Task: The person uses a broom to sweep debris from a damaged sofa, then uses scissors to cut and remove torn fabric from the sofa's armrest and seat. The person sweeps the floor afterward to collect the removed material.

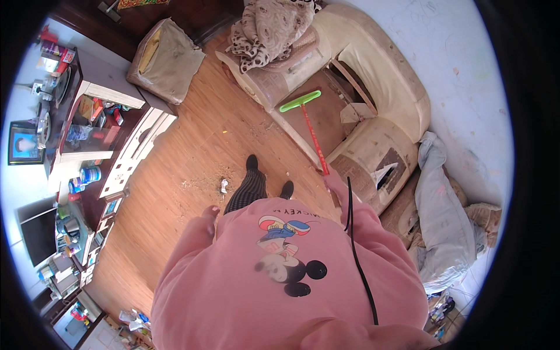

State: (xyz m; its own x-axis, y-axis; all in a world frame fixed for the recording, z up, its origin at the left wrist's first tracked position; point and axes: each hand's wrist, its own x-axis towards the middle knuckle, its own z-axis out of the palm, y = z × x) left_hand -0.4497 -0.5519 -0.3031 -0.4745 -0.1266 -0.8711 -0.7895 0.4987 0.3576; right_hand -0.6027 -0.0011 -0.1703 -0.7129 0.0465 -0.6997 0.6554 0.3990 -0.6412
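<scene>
Broom point(309, 125) gripped in the right hand point(335, 185), head over the sofa's open seat

Nearest is the pink top, with a black cord point(363, 279) running down its right side and ending close to the right hand. That hand is closed around the end of the red handle. The left hand point(210, 219) hangs low and seems to hold nothing; I cannot tell how far its fingers are curled.

Beyond the feet, debris point(205, 182) lies loose on the floor point(186, 146), a white scrap point(224, 186) among it. A shoe point(252, 163) stands near enough that a careless step could scatter the heap.

The green head shows against the sofa point(373, 143); whether it touches is unclear. It could snag on the torn cover or bare frame if swung sideways, and the cord could foul the handle if the arm draws back.

As for containers, the sofa's seat is an open cavity with a brown board and exposed frame. The cabinet point(108, 76) at left has open bays: red packets point(115, 114) and clutter in one, blue cans point(90, 174) in another. Farther off, a boxy stool point(178, 64) shows yellowish stuffing through its split cover.
</scene>
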